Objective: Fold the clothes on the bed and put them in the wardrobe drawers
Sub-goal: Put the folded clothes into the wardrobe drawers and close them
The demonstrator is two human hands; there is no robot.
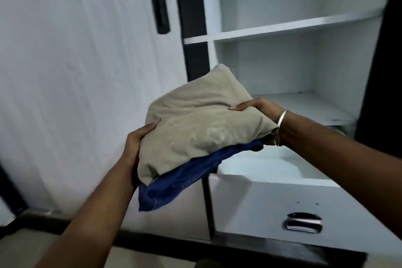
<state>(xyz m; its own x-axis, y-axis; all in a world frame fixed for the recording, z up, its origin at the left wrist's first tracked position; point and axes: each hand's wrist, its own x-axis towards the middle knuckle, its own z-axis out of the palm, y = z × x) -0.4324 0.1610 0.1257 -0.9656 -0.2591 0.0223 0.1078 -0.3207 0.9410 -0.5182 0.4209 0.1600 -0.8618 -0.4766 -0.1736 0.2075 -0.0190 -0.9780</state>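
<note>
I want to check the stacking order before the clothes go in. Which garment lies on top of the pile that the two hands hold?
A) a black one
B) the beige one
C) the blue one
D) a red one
B: the beige garment covers the blue garment, whose edge sticks out below it, between the left hand and right hand.

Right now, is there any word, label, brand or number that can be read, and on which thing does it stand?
None can be read.
Beige cloth: no print shows.
Blue cloth: no label shows.
Drawer and door: no text.
</note>
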